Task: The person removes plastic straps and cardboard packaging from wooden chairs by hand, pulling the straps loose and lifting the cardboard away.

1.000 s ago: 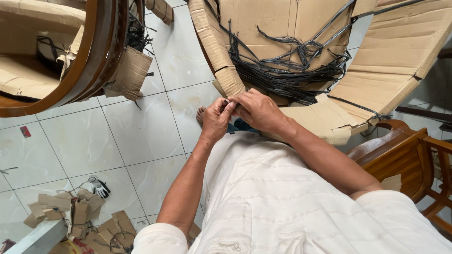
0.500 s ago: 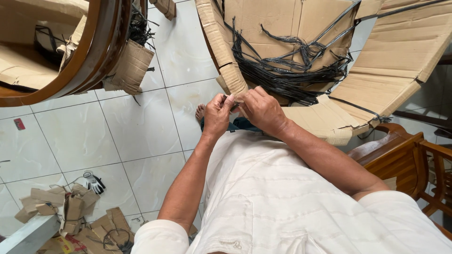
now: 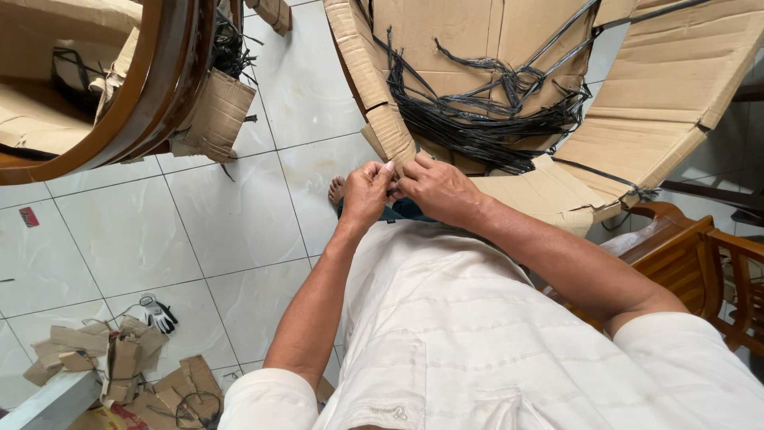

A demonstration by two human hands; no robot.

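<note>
A curved brown cardboard wrapping (image 3: 374,95), bound by tangled black straps (image 3: 485,119), stands tilted over white tiles.

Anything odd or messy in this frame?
Yes. Black straps lie in a loose tangle on the cardboard wrap both hands work at: left hand, right hand. Torn cardboard scraps and a glove litter the floor.

Fingertip contact (image 3: 395,177) perhaps hidden.
</note>
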